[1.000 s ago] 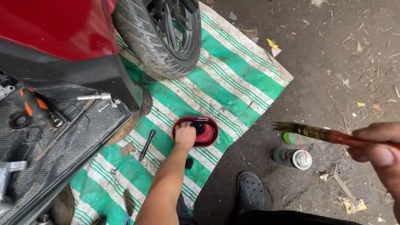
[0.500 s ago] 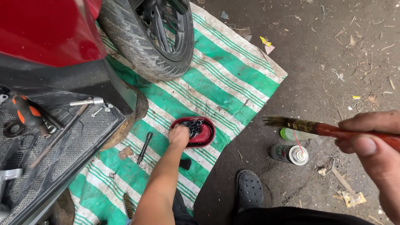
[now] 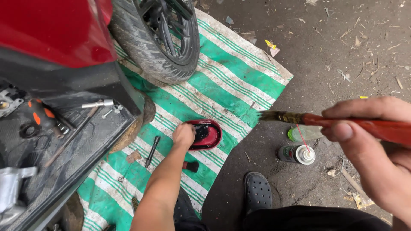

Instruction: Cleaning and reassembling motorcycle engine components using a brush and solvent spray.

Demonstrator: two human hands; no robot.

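Red tray [image 3: 209,133] under left hand [image 3: 183,135] (right hand [image 3: 372,145] grips brush [image 3: 308,119]).

Our left hand [image 3: 184,135] reaches down into the shallow red oval tray [image 3: 206,134] lying on the green-and-white striped woven mat [image 3: 231,87]. Our right hand [image 3: 372,145], near on the right, grips a red-handled paintbrush [image 3: 342,122], bristles pointing left. A dark spray can [image 3: 295,154] lies below it on the ground.
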